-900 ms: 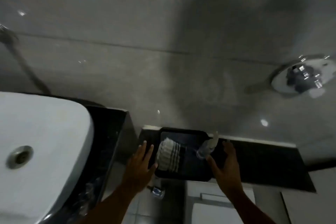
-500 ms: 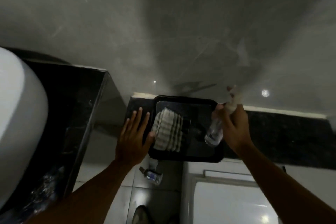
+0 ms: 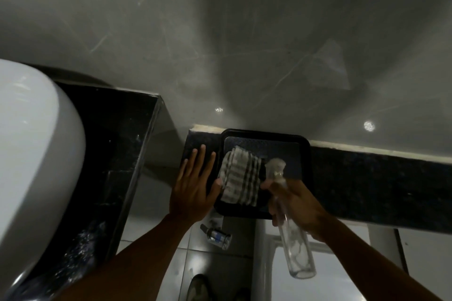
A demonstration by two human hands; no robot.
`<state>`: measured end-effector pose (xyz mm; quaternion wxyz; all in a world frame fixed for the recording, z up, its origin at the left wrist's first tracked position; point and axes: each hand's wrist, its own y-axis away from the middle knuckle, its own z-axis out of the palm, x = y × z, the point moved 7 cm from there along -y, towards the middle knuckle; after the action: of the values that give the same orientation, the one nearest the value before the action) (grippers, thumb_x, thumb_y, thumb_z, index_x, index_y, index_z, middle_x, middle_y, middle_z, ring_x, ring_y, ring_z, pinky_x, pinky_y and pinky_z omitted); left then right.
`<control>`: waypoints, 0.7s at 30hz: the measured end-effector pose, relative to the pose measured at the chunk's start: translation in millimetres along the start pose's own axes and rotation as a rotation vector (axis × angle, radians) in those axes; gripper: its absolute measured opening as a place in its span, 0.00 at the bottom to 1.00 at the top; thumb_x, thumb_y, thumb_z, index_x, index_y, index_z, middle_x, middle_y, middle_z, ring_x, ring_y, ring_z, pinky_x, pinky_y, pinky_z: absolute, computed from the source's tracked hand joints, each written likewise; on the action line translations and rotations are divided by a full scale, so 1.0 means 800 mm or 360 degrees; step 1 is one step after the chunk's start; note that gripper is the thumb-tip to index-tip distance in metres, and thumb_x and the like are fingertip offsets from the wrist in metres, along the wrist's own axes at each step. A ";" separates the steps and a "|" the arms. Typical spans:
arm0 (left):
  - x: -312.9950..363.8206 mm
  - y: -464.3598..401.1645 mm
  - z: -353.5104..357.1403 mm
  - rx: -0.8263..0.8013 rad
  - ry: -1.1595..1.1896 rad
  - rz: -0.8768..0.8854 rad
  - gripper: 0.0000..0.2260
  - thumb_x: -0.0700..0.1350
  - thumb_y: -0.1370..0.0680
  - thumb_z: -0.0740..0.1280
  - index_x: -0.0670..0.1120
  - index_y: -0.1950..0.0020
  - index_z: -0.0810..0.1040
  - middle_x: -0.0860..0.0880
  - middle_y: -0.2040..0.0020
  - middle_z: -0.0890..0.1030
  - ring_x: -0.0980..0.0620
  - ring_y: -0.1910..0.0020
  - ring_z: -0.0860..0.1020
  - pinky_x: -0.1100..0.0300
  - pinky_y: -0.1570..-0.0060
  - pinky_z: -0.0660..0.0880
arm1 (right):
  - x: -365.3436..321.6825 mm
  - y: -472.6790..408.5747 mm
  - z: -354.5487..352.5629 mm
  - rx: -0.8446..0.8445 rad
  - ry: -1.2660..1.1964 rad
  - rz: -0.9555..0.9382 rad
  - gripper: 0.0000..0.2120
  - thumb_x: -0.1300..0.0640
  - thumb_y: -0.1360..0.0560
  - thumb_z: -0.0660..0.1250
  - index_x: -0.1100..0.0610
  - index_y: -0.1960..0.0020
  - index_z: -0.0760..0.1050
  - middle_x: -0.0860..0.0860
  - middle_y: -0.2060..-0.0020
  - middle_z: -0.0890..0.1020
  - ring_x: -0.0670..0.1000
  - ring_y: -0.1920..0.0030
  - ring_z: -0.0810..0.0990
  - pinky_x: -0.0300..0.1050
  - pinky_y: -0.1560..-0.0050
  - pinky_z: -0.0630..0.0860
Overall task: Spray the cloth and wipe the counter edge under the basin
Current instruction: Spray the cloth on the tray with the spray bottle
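Observation:
A folded white cloth with dark stripes (image 3: 241, 179) lies in a black tray (image 3: 304, 154) on a dark stone ledge (image 3: 374, 183). My right hand (image 3: 297, 205) grips a clear spray bottle (image 3: 292, 234), its nozzle pointing at the cloth from the right. My left hand (image 3: 195, 186) lies flat with fingers spread beside the tray's left rim, thumb touching the cloth's edge. The white basin (image 3: 31, 154) sits at the left on a black counter (image 3: 115, 154).
A small bottle (image 3: 217, 236) lies on the tiled floor below the tray. A white toilet cistern (image 3: 342, 273) stands under the ledge at the right. A grey tiled wall (image 3: 244, 44) rises behind everything. A shoe (image 3: 199, 287) shows at the bottom.
My right hand has taken the spray bottle off the tray, lifted it, and now tilts its nozzle down toward the cloth. My left hand stays beside the tray.

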<state>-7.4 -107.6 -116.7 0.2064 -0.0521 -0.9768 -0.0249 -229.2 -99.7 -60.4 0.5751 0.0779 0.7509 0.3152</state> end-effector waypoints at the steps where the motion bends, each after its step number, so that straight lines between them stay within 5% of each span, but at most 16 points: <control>1: 0.000 0.000 0.000 0.0001 0.0002 -0.0001 0.28 0.59 0.19 0.47 0.47 0.22 0.58 0.43 0.20 0.55 0.46 0.21 0.51 0.44 0.24 0.53 | 0.000 -0.001 0.001 0.0003 0.0002 -0.0004 0.18 0.50 0.18 0.58 0.64 0.54 0.77 0.54 0.72 0.80 0.51 0.75 0.78 0.38 0.72 0.77; 16: -0.002 -0.001 0.004 0.0007 0.0000 0.0010 0.30 0.61 0.19 0.44 0.47 0.22 0.57 0.43 0.20 0.54 0.46 0.21 0.50 0.43 0.24 0.53 | 0.011 0.000 -0.009 0.0120 0.0145 -0.0115 0.15 0.51 0.19 0.60 0.60 0.58 0.77 0.52 0.72 0.81 0.51 0.72 0.80 0.44 0.68 0.81; 21: -0.003 -0.001 0.006 -0.0006 -0.0009 0.0022 0.30 0.62 0.19 0.41 0.48 0.21 0.56 0.43 0.20 0.53 0.45 0.21 0.49 0.42 0.24 0.53 | -0.033 0.010 -0.059 0.0705 -0.0062 -0.0599 0.14 0.45 0.25 0.62 0.55 0.47 0.75 0.50 0.64 0.83 0.48 0.65 0.84 0.40 0.65 0.81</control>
<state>-7.5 -108.5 -122.3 0.2036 -0.0591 -0.9769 -0.0251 -265.8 -124.4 -27.8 0.6067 0.0668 0.7916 0.0297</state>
